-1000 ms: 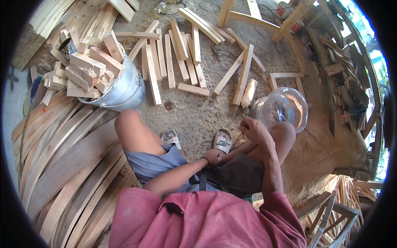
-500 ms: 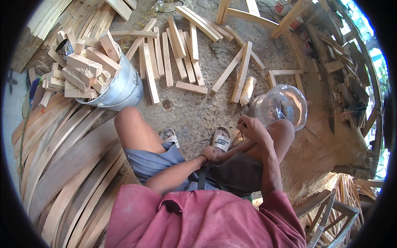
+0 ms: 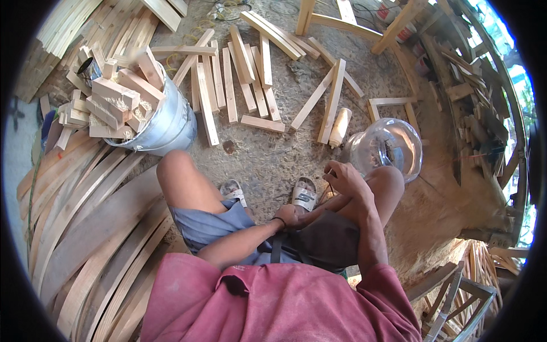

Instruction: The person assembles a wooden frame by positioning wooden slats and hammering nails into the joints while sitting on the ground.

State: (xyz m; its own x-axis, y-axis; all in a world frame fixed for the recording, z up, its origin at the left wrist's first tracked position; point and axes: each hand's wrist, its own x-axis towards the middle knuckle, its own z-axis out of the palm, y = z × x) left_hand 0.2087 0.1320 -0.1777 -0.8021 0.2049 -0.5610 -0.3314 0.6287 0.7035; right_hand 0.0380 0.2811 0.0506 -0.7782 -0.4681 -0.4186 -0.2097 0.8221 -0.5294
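I am seated with my knees apart. My left hand (image 3: 289,215), with a dark band at the wrist, lies closed in my lap against the inside of my right leg; whatever its fingers grip is hidden. My right hand (image 3: 346,178) is raised beside my right knee, its fingers curled together. Something thin and dark seems to hang below them, too small to name. Just beyond that hand, a large clear plastic jug (image 3: 390,149) lies on the floor. A pale, roll-like cylinder (image 3: 341,126) rests to the left of the jug.
A metal bucket (image 3: 175,122) heaped with wood offcuts (image 3: 117,94) stands at the left. Several cut wooden bars (image 3: 231,85) lie scattered ahead. Long curved-looking planks (image 3: 102,222) fill the lower left. Wood scraps (image 3: 464,102) line the right side, and a frame (image 3: 476,290) stands at lower right.
The whole view has shifted slightly. My right hand's fingers have moved a little, while my left hand stays in the same place in my lap.
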